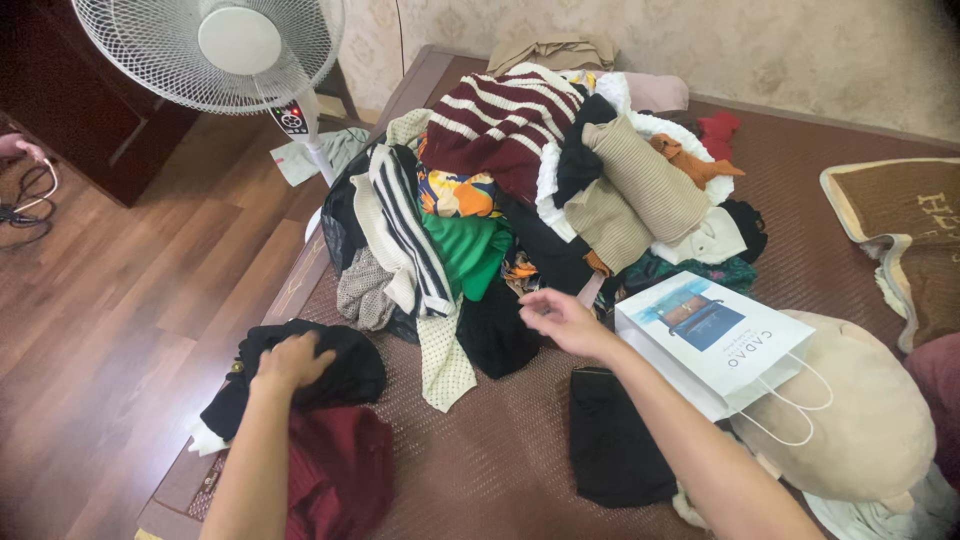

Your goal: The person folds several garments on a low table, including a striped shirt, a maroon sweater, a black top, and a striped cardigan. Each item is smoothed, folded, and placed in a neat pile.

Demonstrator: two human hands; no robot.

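Note:
My left hand [292, 362] presses down on a bundled black garment [345, 375] at the bed's near left corner, fingers curled into the cloth. A dark red garment [340, 470] lies just below it. My right hand [560, 318] hovers with fingers apart at the near edge of a big heap of mixed clothes [530, 190], holding nothing. It is closest to a black piece [495, 335] at the foot of the heap. A flat black garment [610, 445] lies under my right forearm.
A white paper shopping bag [720, 340] lies right of my right hand, against a beige cushion [860, 410]. A brown blanket [905, 230] is at far right. A white standing fan [225, 50] stands on the wooden floor [120, 290] left of the bed.

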